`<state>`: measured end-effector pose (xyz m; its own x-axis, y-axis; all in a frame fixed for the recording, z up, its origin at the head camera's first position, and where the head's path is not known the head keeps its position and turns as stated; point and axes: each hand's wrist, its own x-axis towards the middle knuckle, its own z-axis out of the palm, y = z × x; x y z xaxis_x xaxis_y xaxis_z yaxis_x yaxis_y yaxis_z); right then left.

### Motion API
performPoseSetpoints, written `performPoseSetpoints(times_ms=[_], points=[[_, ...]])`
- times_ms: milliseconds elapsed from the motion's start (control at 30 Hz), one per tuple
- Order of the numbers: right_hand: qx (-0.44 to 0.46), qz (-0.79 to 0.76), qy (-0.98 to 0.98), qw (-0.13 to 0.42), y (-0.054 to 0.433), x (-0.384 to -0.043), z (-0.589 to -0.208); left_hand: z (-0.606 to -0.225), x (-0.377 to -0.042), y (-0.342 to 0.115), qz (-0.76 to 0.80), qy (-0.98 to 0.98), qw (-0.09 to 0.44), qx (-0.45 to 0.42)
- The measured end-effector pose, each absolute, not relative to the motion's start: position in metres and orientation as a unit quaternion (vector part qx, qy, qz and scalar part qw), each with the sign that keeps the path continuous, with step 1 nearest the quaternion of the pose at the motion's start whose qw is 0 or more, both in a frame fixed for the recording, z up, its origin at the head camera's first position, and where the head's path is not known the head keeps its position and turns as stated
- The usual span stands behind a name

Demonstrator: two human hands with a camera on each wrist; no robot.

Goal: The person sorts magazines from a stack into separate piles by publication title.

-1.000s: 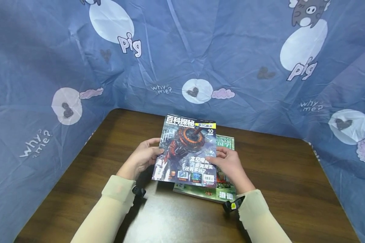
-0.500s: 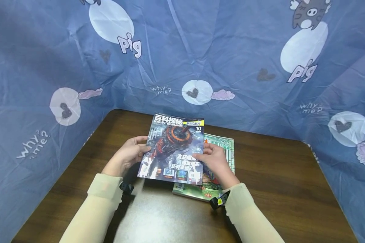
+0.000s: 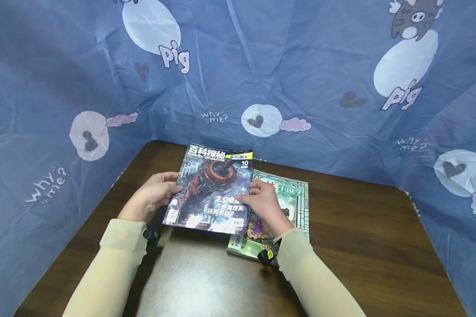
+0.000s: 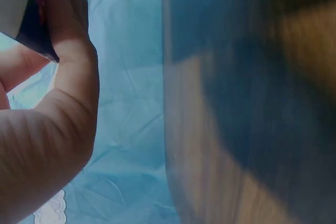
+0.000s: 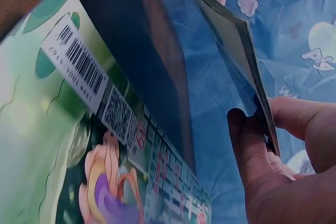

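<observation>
A dark magazine (image 3: pixel 212 187) with an orange-and-black space machine on its cover is held up by both hands, face up, above the table. My left hand (image 3: pixel 154 193) pinches its left edge, thumb on the cover. My right hand (image 3: pixel 266 206) pinches the right edge, thumb on top and fingers underneath. The right wrist view shows the magazine (image 5: pixel 239 56) edge-on between that thumb and fingers. A green illustrated magazine (image 3: pixel 299 207) lies on the table to the right, partly hidden by the dark one and by my right hand and forearm. Its barcode (image 5: pixel 84 64) shows in the right wrist view.
The brown wooden table (image 3: pixel 365 237) has a bright glare patch near its front. Blue cloth (image 3: pixel 321 79) printed with pigs and words hangs behind the table and along both sides. A small black device (image 3: pixel 152 236) sits at each wrist.
Both hands have carried the dark magazine to the left, off most of the green one. More of the green cover shows now; the green magazine stays in place.
</observation>
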<state>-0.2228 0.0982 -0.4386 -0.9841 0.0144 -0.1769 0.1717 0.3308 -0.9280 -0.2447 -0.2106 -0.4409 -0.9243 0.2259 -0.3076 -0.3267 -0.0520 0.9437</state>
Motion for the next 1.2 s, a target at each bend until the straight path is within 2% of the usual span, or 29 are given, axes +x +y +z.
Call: performPoseSetpoints(times_ms=[600, 967, 1200], points=[[0.03, -0.581, 0.81, 0.068, 0.05, -0.252, -0.437, -0.432, -0.257, -0.246, 0.665, 0.725, 0.156, -0.09], [0.005, -0.591, 0.805, 0.057, 0.015, -0.262, -0.452, -0.434, -0.263, -0.268, 0.613, 0.767, 0.124, -0.142], [0.024, -0.573, 0.817, 0.057, 0.009, -0.264, -0.464, -0.431, -0.264, -0.266, 0.595, 0.782, 0.108, -0.152]])
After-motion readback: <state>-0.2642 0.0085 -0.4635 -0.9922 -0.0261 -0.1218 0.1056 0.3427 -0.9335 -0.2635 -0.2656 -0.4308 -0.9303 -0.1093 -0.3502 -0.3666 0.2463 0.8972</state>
